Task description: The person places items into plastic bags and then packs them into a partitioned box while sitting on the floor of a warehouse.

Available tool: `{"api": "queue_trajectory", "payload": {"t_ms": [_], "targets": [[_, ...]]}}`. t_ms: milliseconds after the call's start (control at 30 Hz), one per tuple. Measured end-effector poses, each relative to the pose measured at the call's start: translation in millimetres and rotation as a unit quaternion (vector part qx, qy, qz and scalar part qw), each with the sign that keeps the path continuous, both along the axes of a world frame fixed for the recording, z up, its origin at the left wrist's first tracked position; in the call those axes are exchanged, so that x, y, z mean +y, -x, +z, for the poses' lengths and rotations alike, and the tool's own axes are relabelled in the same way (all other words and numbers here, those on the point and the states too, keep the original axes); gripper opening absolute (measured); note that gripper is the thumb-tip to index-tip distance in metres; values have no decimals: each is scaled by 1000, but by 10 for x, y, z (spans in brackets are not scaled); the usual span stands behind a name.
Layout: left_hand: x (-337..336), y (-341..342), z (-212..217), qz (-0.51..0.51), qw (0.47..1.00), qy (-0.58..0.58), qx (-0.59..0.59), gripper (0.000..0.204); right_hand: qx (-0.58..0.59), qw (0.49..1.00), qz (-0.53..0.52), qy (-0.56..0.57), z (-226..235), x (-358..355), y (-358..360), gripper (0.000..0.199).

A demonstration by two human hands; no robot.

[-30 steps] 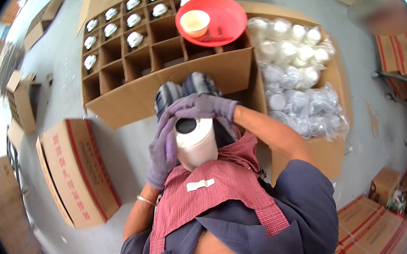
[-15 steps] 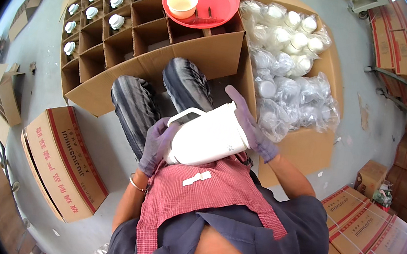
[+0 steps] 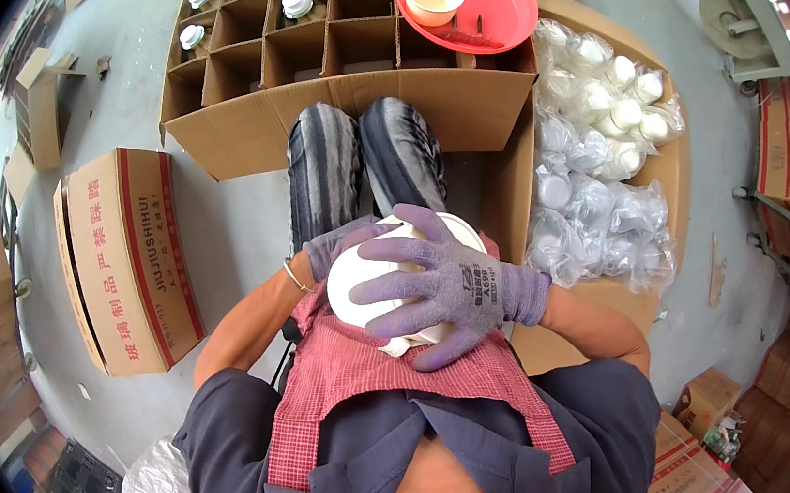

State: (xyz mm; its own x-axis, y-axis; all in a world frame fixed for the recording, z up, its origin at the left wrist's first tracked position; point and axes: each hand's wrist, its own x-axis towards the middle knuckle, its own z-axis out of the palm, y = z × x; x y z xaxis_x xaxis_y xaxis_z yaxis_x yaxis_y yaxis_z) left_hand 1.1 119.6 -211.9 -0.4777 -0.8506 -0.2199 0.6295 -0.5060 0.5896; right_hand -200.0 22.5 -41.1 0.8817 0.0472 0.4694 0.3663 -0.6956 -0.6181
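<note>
A white jug with a rounded body lies across my lap, over the red checked apron. My right hand, in a purple-grey glove, grips one end of it from above, fingers spread wide over the surface. Against the jug's left side is my gloved left hand; it holds the jug there, and most of its fingers are hidden behind it. The jug's handle does not show at this moment.
Ahead stands a divided carton with several white-capped bottles. A red basin with a cream bowl rests on it. To the right, an open carton holds bagged white parts. A closed box lies left.
The jug has been turned so one end faces up toward me. My right hand has moved from its far end to spread over it. The view has shifted left.
</note>
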Motion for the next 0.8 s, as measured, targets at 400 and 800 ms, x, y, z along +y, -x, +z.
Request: {"api": "queue_trajectory", "payload": {"t_ms": [400, 800], "targets": [[167, 156, 701, 217, 916, 72, -330, 34, 236, 851, -370, -290, -1145, -224, 673, 81], [-27, -170, 413, 45, 903, 74, -420, 25, 47, 969, -200, -140, -634, -209, 330, 71]]}}
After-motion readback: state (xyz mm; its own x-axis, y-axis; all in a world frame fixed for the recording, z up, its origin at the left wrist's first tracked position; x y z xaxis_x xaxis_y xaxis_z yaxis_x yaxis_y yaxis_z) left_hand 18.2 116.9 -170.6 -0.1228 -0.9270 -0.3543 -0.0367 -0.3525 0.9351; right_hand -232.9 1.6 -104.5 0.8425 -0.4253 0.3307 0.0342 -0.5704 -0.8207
